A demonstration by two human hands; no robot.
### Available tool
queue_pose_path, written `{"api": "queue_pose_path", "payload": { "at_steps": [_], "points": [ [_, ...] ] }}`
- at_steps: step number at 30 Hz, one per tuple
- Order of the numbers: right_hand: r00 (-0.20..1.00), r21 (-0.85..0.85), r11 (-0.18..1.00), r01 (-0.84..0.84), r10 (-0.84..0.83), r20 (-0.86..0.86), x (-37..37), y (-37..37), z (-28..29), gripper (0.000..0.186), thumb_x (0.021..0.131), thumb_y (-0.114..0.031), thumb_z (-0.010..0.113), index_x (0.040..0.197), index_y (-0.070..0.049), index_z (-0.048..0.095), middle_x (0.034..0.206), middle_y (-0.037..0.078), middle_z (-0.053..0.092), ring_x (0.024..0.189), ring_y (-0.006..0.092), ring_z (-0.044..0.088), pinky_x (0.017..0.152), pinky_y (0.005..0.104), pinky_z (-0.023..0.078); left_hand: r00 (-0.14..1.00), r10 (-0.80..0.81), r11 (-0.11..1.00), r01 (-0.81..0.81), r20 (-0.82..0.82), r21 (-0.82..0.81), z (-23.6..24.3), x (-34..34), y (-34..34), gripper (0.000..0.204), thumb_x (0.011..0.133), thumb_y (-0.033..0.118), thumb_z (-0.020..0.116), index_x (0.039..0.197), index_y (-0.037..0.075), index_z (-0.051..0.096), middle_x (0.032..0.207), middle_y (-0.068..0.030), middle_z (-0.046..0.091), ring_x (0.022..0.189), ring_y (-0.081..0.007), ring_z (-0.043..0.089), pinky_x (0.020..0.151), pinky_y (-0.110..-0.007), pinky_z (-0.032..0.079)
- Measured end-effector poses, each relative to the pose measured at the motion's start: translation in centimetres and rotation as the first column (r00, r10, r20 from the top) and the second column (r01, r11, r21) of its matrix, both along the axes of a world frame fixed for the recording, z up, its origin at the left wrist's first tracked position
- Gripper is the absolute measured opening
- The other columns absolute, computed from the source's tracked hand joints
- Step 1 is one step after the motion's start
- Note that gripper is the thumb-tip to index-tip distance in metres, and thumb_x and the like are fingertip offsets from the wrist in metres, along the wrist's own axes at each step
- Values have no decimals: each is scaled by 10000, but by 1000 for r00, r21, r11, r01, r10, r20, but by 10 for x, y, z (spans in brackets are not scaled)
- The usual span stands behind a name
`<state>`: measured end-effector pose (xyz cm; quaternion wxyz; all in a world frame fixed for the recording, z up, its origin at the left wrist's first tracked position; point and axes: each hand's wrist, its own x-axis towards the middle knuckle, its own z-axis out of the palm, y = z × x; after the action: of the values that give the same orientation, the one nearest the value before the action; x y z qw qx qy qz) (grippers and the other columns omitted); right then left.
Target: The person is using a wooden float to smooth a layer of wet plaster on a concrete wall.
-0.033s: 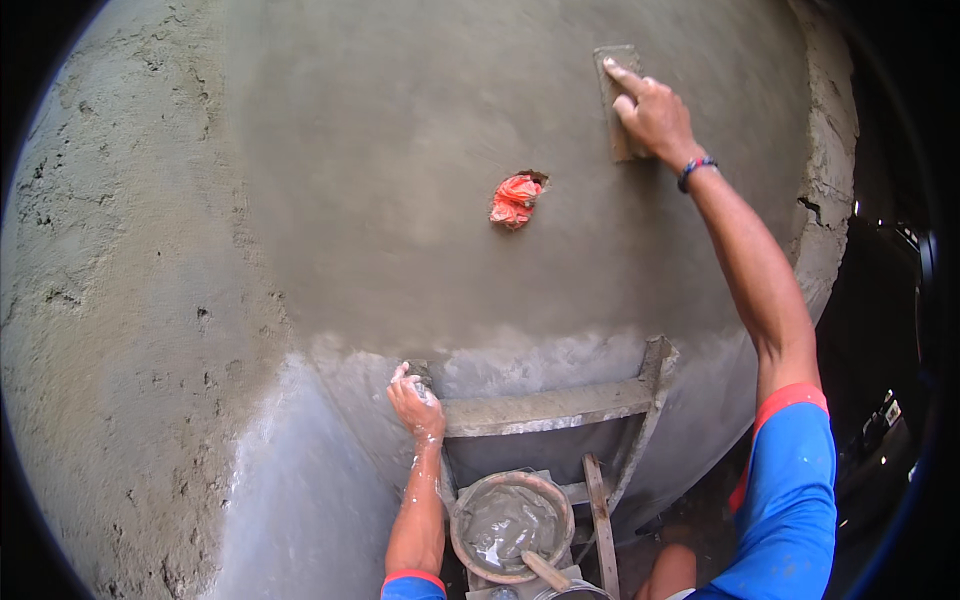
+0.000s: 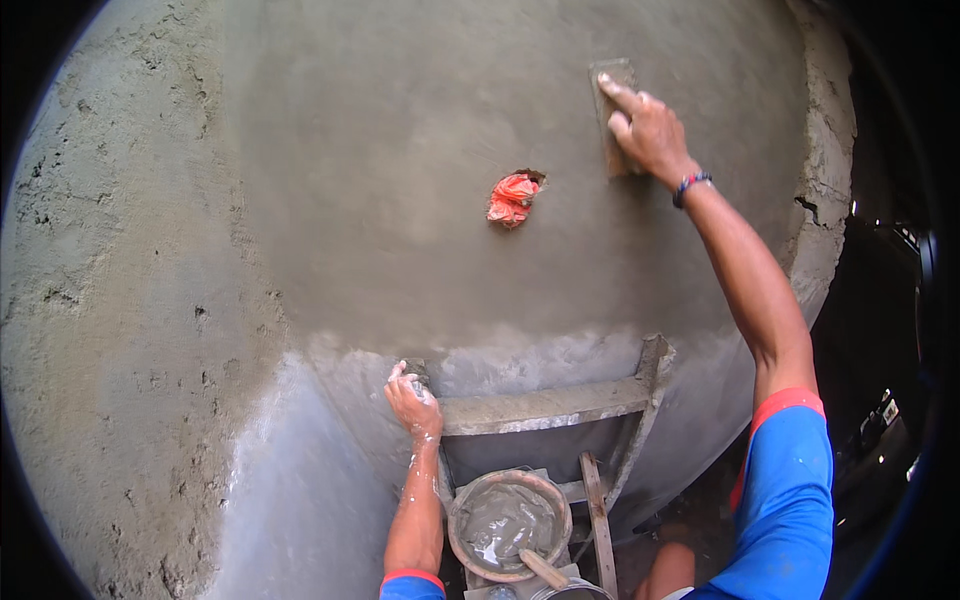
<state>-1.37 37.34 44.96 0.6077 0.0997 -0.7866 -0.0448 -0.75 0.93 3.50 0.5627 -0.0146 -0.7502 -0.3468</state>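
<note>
My right hand (image 2: pixel 652 135) is closed on a flat rectangular plastering float (image 2: pixel 615 110), its index finger stretched along the back. The float lies against the smooth wet grey plaster (image 2: pixel 400 170) of the wall, at the upper right. Down at lower centre, my left hand (image 2: pixel 413 402), smeared with pale plaster, is wrapped round the top of the left rail of a wooden ladder (image 2: pixel 545 408). Between the two hands, crumpled orange-red plastic (image 2: pixel 513 200) fills a hole in the wall.
Below the ladder's top rung stands a round tub (image 2: pixel 462 545) of wet grey mortar, with a wooden handle (image 2: pixel 542 568) across its rim. Rough, pitted wall (image 2: pixel 130 280) runs down the left. A broken, cracked edge (image 2: pixel 822 190) bounds the plaster at right.
My right hand and the float have slid a little way down the wall. The left hand keeps its hold on the ladder.
</note>
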Motion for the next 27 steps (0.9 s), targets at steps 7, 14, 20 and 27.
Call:
{"api": "queue_pose_path", "payload": {
  "at_steps": [7, 14, 20, 27],
  "points": [
    [975, 146, 987, 65, -94, 199, 24, 16, -29, 602, 842, -150, 598, 1411, -339, 540, 942, 136, 588, 789, 322, 656, 709, 436, 560, 998, 19, 999, -21, 57, 42, 4, -2, 9, 252, 703, -103, 579, 913, 31, 539, 1260, -150, 614, 1105, -381, 544, 943, -484, 432],
    [989, 418, 908, 37, -93, 115, 11, -32, -8, 518, 884, -204, 595, 1375, -369, 567, 983, 142, 613, 792, 296, 672, 671, 405, 562, 999, 29, 999, -30, 26, 39, 0, 0, 1, 264, 689, -104, 571, 912, 29, 527, 1244, -149, 612, 1134, -389, 540, 974, -479, 417],
    [999, 104, 994, -43, 41, 19, -6, -75, 59, 494, 880, -201, 564, 1359, -316, 592, 960, 152, 605, 794, 345, 665, 708, 469, 553, 997, 69, 998, -69, 17, -8, -5, -4, 10, 269, 682, -106, 582, 911, 27, 534, 1250, -139, 616, 1084, -372, 552, 928, -478, 430],
    [963, 307, 938, -162, 81, 259, 5, -43, -77, 570, 849, -184, 631, 1396, -317, 539, 1011, 162, 627, 792, 326, 684, 651, 442, 564, 995, 94, 994, -94, 13, -52, -5, 1, -10, 251, 694, -100, 574, 908, 27, 542, 1257, -142, 615, 1087, -365, 556, 939, -462, 436]
  ]
}}
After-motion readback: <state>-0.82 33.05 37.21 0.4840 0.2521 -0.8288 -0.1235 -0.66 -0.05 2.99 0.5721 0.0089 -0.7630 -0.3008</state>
